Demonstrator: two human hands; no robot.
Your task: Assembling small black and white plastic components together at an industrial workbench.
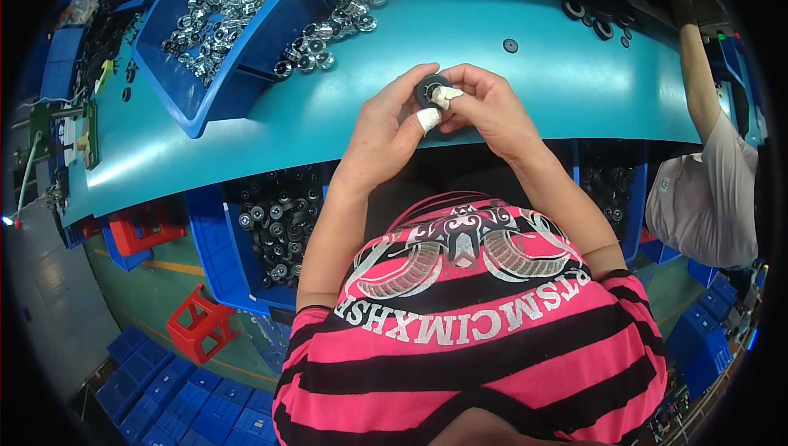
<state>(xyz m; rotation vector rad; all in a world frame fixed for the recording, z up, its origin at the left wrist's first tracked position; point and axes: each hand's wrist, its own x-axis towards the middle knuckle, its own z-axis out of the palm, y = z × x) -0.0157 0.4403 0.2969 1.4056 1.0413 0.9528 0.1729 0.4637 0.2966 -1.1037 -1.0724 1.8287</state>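
Note:
Both my hands meet over the near edge of the teal tabletop [492, 109], around a small black wheel [426, 90] with a paler hub. My left hand [391, 128] grips its left side, fingers curled behind it. From the other side my right hand [486, 108] holds it, the thumb pressed across its face. White tape wraps both thumbs. Part of the wheel is hidden by the fingers. A flat dark disc [510, 45] lies alone on the table, beyond my right hand.
A tilted blue bin [197, 109] of shiny clear hubs stands at left, with more hubs [328, 36] spilled beside it. Black tyres [603, 29] lie at the far right, near a co-worker's arm [696, 77]. Below the table edge, a blue crate holds dark wheels [279, 233]. A red stool [199, 324] stands on the floor.

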